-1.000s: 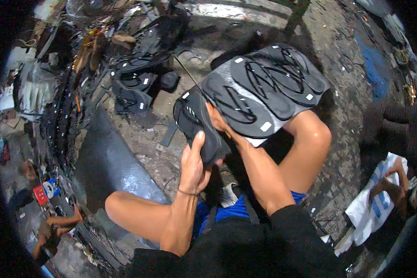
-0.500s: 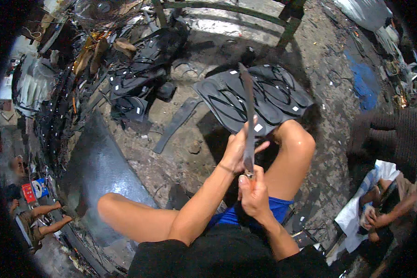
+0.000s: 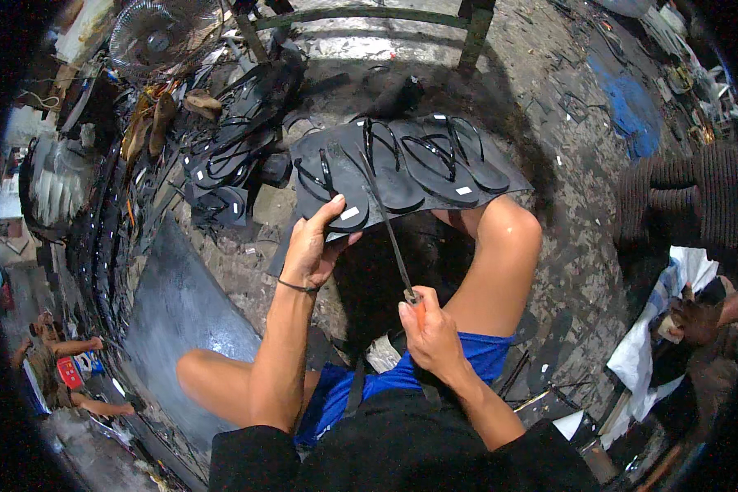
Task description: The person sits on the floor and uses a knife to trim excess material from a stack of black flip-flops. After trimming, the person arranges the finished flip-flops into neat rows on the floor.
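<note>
In my right hand (image 3: pixel 435 340), closed round its orange handle, is a long knife (image 3: pixel 396 254). Its narrow dark blade points away from me and lies across a black rubber sheet (image 3: pixel 357 176), between two flip-flops. My left hand (image 3: pixel 310 250) grips the sheet's near left edge, thumb on top by the heel of the leftmost flip-flop (image 3: pixel 330 197) and the other fingers partly hidden underneath. Another flip-flop (image 3: pixel 395 184) sits right of the blade, and several black-strapped ones in all rest on the sheet. The sheet's right part is near my bent right knee (image 3: pixel 508 234).
Black flip-flops (image 3: pixel 221 205) and scraps pile up at the left, with a fan (image 3: pixel 157 39) behind. A large dark sheet (image 3: pixel 184 320) lies by my left knee. A wooden frame (image 3: pixel 361 14) stands ahead. Ribbed dark stacks (image 3: pixel 681 201) and another person's hand (image 3: pixel 672 328) are at the right.
My left hand has moved left from beside the blade and taken hold of the rubber sheet's edge. The sheet is further left in view, and the knife has swung its tip leftward onto it.
</note>
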A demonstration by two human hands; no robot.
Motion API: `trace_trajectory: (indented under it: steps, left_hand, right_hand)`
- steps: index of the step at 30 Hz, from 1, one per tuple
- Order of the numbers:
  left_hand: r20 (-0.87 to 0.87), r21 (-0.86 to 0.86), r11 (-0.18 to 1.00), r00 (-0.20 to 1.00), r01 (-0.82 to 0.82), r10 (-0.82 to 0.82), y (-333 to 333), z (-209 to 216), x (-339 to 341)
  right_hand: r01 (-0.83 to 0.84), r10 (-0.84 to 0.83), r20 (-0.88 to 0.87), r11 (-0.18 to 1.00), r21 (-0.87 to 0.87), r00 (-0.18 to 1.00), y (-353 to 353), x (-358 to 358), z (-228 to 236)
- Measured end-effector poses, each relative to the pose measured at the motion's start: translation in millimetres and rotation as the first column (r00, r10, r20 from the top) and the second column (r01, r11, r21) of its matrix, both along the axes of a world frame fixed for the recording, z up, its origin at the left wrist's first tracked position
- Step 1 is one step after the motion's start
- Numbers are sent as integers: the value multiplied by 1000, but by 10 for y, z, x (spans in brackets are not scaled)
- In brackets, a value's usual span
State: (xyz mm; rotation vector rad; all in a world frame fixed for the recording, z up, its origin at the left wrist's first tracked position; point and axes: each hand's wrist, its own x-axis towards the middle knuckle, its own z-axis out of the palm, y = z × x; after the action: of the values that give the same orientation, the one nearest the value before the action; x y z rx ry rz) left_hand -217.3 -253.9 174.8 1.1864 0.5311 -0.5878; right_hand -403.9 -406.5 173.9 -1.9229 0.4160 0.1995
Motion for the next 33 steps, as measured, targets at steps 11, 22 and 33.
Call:
trace_trajectory:
  steps: [11,22,33]
  left_hand:
    - [-91,-76,982,982,-175,168,-43,-172,-315]
    - [-170,-271,931,964,-245,205,-5,-226,-408]
    - [317,-189,904,847,-384,426,330,432,64]
  right_hand:
    - [-166,164,-102,986,-11,981,-96,764,-355]
    - [-286,248,221,945,160,943,242,1591,-1549]
    - [-111,64,237,976,189,969,945,2135,-802]
